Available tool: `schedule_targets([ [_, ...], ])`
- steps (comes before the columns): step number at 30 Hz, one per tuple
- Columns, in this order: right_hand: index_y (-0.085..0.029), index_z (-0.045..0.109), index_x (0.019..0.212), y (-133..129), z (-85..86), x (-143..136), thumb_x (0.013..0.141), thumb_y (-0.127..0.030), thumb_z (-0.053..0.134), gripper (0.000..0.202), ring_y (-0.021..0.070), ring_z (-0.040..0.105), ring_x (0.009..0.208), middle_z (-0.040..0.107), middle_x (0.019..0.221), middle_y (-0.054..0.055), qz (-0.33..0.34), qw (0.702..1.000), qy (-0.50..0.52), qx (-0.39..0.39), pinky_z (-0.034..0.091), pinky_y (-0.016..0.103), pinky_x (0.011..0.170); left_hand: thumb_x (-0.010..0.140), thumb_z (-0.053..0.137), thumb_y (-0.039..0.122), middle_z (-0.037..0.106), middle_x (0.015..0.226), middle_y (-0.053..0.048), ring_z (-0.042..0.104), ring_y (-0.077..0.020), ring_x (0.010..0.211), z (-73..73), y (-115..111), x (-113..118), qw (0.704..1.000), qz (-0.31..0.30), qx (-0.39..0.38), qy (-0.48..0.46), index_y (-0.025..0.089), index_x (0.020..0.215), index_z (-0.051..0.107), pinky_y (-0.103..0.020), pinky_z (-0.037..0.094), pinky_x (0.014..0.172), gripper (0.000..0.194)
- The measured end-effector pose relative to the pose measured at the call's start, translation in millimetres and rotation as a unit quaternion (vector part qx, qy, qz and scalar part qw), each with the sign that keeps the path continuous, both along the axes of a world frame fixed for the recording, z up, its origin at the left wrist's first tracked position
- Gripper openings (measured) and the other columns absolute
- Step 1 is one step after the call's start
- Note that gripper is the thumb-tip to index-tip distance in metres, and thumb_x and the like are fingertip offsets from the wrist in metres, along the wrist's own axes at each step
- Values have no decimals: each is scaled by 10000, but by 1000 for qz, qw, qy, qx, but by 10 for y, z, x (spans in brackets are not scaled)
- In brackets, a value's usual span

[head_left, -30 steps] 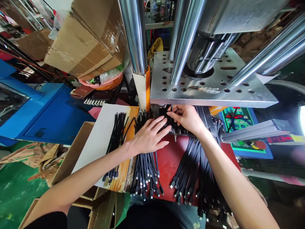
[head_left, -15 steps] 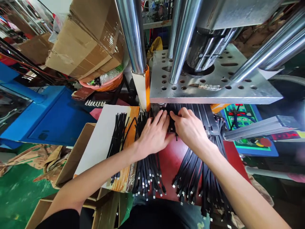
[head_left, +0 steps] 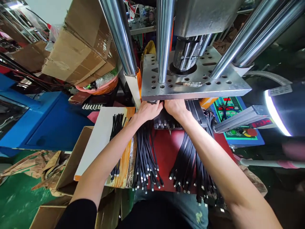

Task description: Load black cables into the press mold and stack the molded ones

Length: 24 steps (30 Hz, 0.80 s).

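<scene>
Both of my hands reach in at the front edge of a drilled metal plate point(head_left: 195, 92) on steel columns. My left hand point(head_left: 149, 110) lies at the left end of a black mold block point(head_left: 170, 122), its fingertips partly under the plate. Close beside it, my right hand point(head_left: 175, 107) bends over the block, its fingers mostly hidden by the plate. What either hand touches there cannot be made out. Black cables with silver plugs hang in one bunch point(head_left: 145, 156) on the left and another point(head_left: 186, 159) on the right, over a red surface point(head_left: 166, 156).
A white board point(head_left: 92, 140) with more black cables lies left of the block. Cardboard boxes point(head_left: 78, 47) and a blue machine point(head_left: 52, 121) stand further left. On the right are a control panel point(head_left: 238, 127), a metal arm point(head_left: 240, 119) and a lit ring lamp point(head_left: 274, 111).
Both hands have moved forward, their fingers now further under the plate. More of the block's front edge shows. The camera view has shifted, and the ring lamp has come into view on the right.
</scene>
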State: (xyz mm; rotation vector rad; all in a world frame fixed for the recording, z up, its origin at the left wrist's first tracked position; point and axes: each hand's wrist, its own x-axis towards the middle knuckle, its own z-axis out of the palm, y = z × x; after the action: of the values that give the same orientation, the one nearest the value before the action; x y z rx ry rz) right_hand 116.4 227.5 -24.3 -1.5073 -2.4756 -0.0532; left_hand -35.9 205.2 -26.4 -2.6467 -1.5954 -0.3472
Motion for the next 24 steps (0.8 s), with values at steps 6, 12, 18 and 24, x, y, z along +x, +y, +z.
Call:
schedule_targets([
  [6, -117, 700, 1244, -1056, -26, 309, 1056, -141, 385, 367, 314, 695, 1011, 742, 1135, 206, -49, 998, 40, 32, 520, 381, 824, 1129, 456, 224, 742, 1211, -154, 699, -278, 1207, -50, -706, -194, 996, 53, 21, -72, 155, 1147, 691, -381, 545, 1058, 246],
  [12, -83, 634, 1232, -2598, -681, 806, 1127, -604, 348, 604, 319, 653, 820, 668, 1020, 202, -216, 975, 55, -17, 491, 387, 610, 1012, 727, 331, 694, 917, -69, 712, -274, 898, -409, -1903, -523, 950, 247, -159, -105, 209, 858, 658, -366, 541, 837, 208],
  [18, -197, 641, 906, -2672, -933, 837, 1105, -424, 391, 392, 310, 629, 795, 641, 879, 146, -237, 968, 3, -76, 486, 407, 701, 988, 653, 181, 640, 813, -18, 628, -185, 699, -501, -1894, -486, 926, 267, -199, -180, 204, 743, 616, -305, 444, 698, 249],
  [24, -240, 633, 817, -2590, -789, 1015, 1039, -518, 486, 385, 233, 617, 677, 659, 783, 56, -261, 921, 249, -149, 461, 353, 653, 951, 601, 259, 601, 733, 16, 588, -154, 652, -211, -1973, -505, 893, 259, -233, -285, 203, 787, 608, -262, 440, 641, 173],
])
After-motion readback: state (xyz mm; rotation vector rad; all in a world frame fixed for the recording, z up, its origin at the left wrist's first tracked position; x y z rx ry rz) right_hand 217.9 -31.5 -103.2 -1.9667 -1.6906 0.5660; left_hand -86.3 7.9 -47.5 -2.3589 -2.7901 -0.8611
